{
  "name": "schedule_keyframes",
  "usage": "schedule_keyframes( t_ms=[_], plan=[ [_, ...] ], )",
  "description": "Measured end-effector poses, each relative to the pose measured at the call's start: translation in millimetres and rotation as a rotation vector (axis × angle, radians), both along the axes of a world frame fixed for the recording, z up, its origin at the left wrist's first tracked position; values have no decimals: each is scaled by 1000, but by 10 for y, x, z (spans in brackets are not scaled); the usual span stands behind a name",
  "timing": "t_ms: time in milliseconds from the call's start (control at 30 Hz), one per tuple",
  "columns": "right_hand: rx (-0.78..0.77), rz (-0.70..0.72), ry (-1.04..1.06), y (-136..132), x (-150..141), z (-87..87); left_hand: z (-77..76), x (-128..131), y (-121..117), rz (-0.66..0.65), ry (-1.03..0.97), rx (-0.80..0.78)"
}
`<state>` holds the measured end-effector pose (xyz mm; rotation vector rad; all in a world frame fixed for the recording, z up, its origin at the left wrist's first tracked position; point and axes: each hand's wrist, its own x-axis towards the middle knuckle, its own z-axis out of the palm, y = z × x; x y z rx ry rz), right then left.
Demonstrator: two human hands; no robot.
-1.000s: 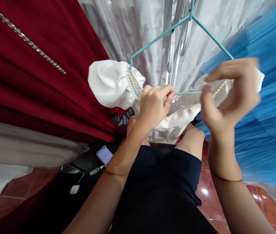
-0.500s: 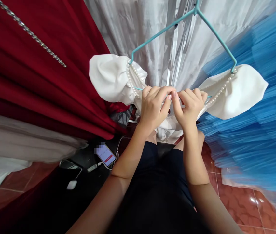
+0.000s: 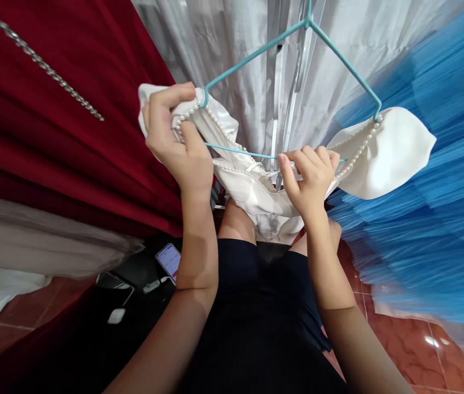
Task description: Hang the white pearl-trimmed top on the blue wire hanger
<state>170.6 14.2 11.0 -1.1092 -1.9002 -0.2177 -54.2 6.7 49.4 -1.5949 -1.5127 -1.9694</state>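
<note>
A white puff-sleeved garment (image 3: 252,191) with pearl trim along its neckline hangs on a light-blue clothes hanger (image 3: 256,53) in front of me. My left hand (image 3: 178,134) is curled round the garment's left shoulder, thumb under the pearl edge and fingers over the sleeve. At the middle of the hanger's thin lower bar, my right hand (image 3: 309,178) is closed, with the bar passing into its fingers. The right puff sleeve (image 3: 392,153) hangs free beside the hanger's right end. The garment's lower part falls between my knees and is partly hidden.
Dark red cloth (image 3: 112,137) hangs at the left, with a silvery beaded strand (image 3: 51,74) before it. White drapery (image 3: 232,44) hangs behind, and blue tulle (image 3: 433,219) at the right. A lit phone (image 3: 168,260) and cable lie on a black surface at my left.
My right hand came from the right sleeve to the hanger's bar. My left hand then left the bar for the left shoulder, and that sleeve is now bunched in it.
</note>
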Motion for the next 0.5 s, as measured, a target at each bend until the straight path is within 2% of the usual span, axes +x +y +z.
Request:
schedule_keyframes(
  t_ms=[100,167,300,433,500],
  plan=[
    [15,22,-6,-37,26,36,16,-248,170,1,45,280],
    [-6,22,-14,-43,48,65,9,-427,311,6,7,325],
    [-66,0,-51,-25,84,112,-26,-690,499,-24,-206,203],
    [-85,5,-70,-15,113,130,-39,-822,458,-151,-152,-22],
    [-77,11,-61,-14,117,129,-25,-842,405,-174,-127,-98]
  ],
)
